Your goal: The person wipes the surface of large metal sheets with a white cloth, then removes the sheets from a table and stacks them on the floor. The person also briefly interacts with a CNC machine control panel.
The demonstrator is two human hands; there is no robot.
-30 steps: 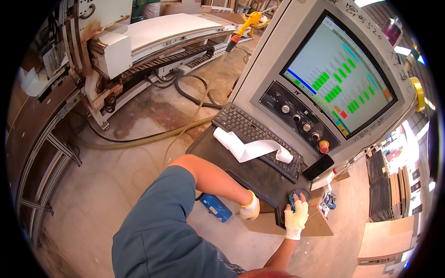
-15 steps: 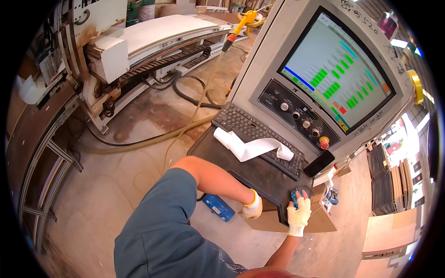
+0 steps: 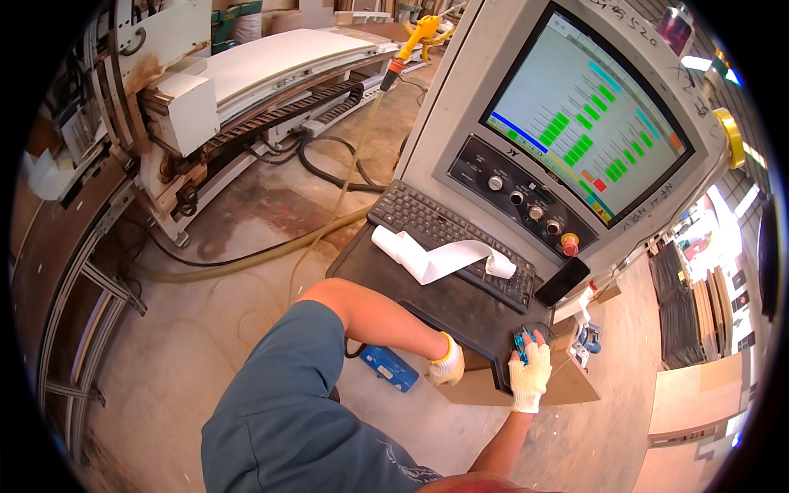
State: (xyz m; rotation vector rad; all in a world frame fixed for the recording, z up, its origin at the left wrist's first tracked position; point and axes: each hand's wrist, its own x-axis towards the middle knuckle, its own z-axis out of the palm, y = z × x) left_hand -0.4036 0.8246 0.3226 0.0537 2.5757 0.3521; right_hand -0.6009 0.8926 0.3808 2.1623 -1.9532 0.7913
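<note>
My right hand (image 3: 530,376), in a cream fingerless-tip glove, rests over a blue and black computer mouse (image 3: 521,342) at the right end of the black keyboard shelf (image 3: 394,283). Its fingers lie along the mouse. My left hand (image 3: 446,370), gloved too, is at the front edge of that shelf with its fingers curled out of sight. A strip of white paper (image 3: 444,261), rolled at its ends, lies across the black keyboard (image 3: 436,218). Beyond stands a grey control cabinet with a lit screen (image 3: 588,119) showing green blocks.
A black phone (image 3: 562,282) leans beside the keyboard, below a red stop button (image 3: 569,244). A blue box (image 3: 389,368) is below the shelf. A yellow air gun (image 3: 419,37) hangs by the cabinet. Hoses (image 3: 263,261) cross the floor near a large machine (image 3: 181,111). Boards (image 3: 697,394) are stacked right.
The whole view has shifted slightly, so the cabinet and screen appear a little further left. Both hands stay in about the same place, the right still on the mouse.
</note>
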